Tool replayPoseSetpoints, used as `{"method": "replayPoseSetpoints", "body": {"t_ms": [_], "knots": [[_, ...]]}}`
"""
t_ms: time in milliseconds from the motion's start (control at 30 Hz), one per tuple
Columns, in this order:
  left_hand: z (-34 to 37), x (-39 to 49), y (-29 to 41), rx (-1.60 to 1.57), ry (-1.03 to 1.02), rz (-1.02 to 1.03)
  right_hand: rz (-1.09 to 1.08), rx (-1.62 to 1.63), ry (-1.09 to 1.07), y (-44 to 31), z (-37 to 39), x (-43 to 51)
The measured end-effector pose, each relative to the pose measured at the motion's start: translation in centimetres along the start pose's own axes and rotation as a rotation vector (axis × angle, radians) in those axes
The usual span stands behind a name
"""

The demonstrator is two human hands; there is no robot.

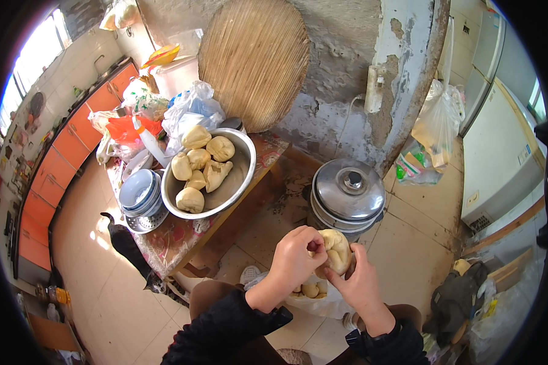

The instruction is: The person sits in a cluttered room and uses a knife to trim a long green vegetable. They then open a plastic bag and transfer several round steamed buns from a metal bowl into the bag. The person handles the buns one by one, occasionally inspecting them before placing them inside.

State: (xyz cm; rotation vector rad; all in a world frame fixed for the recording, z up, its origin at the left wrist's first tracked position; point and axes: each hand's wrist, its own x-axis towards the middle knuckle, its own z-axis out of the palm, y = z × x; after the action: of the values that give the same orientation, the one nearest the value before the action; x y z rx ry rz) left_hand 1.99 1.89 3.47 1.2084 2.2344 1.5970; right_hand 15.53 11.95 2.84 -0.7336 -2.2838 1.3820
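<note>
Between my hands is a pale yellow steamed bun [338,250], held above a white plastic bag [331,306]. My right hand [361,279] grips it from the right and below. The fingers of my left hand [297,253] pinch at its left edge. Several more buns [310,290] lie inside the bag, low between my knees and partly hidden by my wrists. On the table ahead to the left, a large metal basin [237,194] holds several buns [190,200], one of them torn or folded.
A lidded steamer pot [349,194] stands just beyond my hands. The low table [178,244] also bears stacked bowls [138,189] and plastic bags [194,109]. A round woven board [255,64] leans on the wall. A cat [130,244] is on the floor at left.
</note>
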Motion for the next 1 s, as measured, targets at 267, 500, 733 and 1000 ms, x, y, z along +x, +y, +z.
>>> {"method": "replayPoseSetpoints", "body": {"t_ms": [267,500,733,1000], "knots": [[-2.0,1.4,-3.3,-0.495,0.178,-0.397,0.339,0.526,-0.167,0.8,-0.6,0.1],[-6.4,1.5,-6.6,0.371,0.225,-0.227,0.432,0.736,-0.033,1.3,-1.1,0.1],[-2.3,-0.2,-4.7,-0.458,-0.182,-0.26,0.416,0.765,-0.091,1.2,-1.0,0.2],[-0.2,-1.3,-3.6,-0.766,-0.219,-0.471,0.391,0.662,-0.101,1.2,-1.5,0.0]]}}
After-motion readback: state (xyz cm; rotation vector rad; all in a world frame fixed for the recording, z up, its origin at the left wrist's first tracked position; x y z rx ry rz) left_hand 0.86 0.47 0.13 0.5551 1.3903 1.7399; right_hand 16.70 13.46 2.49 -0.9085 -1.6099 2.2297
